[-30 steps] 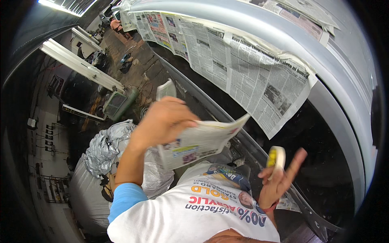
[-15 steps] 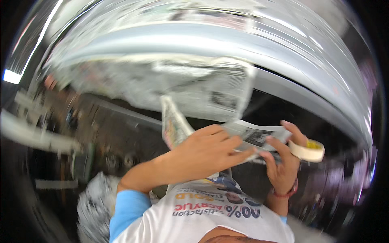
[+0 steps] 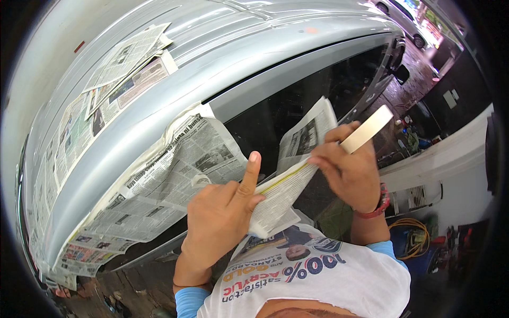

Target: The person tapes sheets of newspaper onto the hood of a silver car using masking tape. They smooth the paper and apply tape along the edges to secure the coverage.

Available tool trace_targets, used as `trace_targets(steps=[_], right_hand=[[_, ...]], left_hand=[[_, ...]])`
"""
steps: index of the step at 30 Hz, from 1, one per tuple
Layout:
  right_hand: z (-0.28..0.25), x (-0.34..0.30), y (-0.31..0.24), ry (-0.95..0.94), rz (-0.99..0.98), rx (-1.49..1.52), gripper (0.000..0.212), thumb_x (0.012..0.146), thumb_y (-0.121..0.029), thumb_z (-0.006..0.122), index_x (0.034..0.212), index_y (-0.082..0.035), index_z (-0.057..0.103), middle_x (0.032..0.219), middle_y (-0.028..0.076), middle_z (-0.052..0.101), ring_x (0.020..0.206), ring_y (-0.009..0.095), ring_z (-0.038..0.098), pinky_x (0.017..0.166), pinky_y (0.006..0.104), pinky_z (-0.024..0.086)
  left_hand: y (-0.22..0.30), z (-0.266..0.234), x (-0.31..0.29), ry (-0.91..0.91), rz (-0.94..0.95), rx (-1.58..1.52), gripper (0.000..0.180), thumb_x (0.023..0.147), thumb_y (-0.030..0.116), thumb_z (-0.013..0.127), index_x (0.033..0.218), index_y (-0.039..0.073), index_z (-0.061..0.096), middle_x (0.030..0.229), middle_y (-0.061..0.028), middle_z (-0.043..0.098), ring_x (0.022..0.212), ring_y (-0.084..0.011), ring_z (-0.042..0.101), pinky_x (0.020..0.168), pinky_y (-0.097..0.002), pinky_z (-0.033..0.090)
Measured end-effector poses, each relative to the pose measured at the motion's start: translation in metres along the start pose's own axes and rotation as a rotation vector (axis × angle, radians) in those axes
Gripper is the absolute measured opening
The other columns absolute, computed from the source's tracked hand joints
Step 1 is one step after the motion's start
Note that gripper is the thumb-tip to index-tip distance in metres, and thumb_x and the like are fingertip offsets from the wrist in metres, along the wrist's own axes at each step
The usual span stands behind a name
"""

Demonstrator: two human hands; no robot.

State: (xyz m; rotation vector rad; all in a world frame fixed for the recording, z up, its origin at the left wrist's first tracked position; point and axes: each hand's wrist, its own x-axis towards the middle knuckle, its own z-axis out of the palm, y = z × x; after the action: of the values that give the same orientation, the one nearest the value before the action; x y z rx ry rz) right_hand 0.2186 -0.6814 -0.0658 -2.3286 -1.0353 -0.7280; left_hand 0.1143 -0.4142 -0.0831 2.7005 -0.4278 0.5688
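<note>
Between my hands, in front of my shirt, is a folded newspaper sheet [image 3: 283, 193] with a pale strip along its fold. My left hand [image 3: 217, 220] grips its left end, thumb against the paper and index finger stretched out. My right hand [image 3: 350, 177] pinches the far right part of the sheet. A roll of cream masking tape [image 3: 367, 130] is also held at that hand's fingers. Beyond my left hand, taped newspaper [image 3: 175, 180] covers part of the car's side window [image 3: 297, 100]. The fingertips under the sheet are hidden.
The silver car [image 3: 212, 69] curves across the view, with more newspaper sheets [image 3: 127, 79] on its roof. At the right are a coiled orange hose [image 3: 411, 238] and tools by a white wall. Another car [image 3: 403, 18] stands at the far right.
My view has swung to the right along the car. The newspaper sheet is tilted up more to the right, and my left hand has moved to its left end with the index finger raised.
</note>
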Motion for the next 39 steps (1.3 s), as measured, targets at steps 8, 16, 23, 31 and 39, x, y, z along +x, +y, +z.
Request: trace_targets(steps=[8,16,23,31,39], right_hand=[[-0.058,-0.015,0.046,0.101,0.312,-0.413,0.013,0.098,-0.015,0.082,0.104,-0.004,0.076,0.109,0.015,0.069,0.103,0.038,0.062,0.095,0.0472,0.048],[-0.076,0.007,0.143,0.131,0.342,-0.302,0.019,0.103,-0.02,0.077,0.107,-0.001,0.076,0.105,0.019,0.071,0.102,0.039,0.066,0.094,0.0471,0.049],[-0.034,0.055,0.228,0.07,0.319,-0.113,0.026,0.104,-0.028,0.077,0.11,-0.002,0.077,0.098,0.017,0.072,0.093,0.03,0.062,0.084,0.0409,0.048],[0.006,0.102,0.28,0.088,0.22,0.023,0.032,0.102,-0.032,0.08,0.107,0.0,0.077,0.093,0.019,0.073,0.086,0.032,0.065,0.081,0.0434,0.051],[0.018,0.129,0.298,-0.03,0.283,0.083,0.035,0.101,-0.032,0.081,0.102,0.002,0.074,0.089,0.018,0.068,0.085,0.032,0.065,0.08,0.0433,0.05]], left_hand=[[-0.042,-0.004,-0.006,0.074,-0.093,-0.217,0.028,0.095,0.02,0.085,0.121,0.011,0.085,0.088,-0.0128,0.076,0.073,-0.0354,0.067,0.07,-0.0453,0.051],[-0.069,-0.003,0.018,0.3,-0.22,-0.284,0.015,0.097,0.015,0.084,0.109,0.005,0.085,0.096,-0.0136,0.081,0.081,-0.0292,0.077,0.075,-0.0379,0.058],[-0.07,-0.002,0.054,0.454,-0.301,-0.182,0.016,0.098,0.01,0.085,0.112,0.002,0.085,0.095,-0.0119,0.084,0.084,-0.0188,0.076,0.083,-0.0323,0.059],[-0.061,-0.004,0.083,0.513,-0.487,-0.171,0.019,0.098,0.008,0.084,0.115,0.004,0.077,0.083,-0.0104,0.078,0.074,-0.0171,0.072,0.073,-0.0317,0.058],[-0.068,0.006,0.092,0.515,-0.593,-0.103,0.028,0.096,0.008,0.085,0.118,0.005,0.069,0.079,-0.0077,0.076,0.072,-0.0149,0.071,0.072,-0.0308,0.057]])
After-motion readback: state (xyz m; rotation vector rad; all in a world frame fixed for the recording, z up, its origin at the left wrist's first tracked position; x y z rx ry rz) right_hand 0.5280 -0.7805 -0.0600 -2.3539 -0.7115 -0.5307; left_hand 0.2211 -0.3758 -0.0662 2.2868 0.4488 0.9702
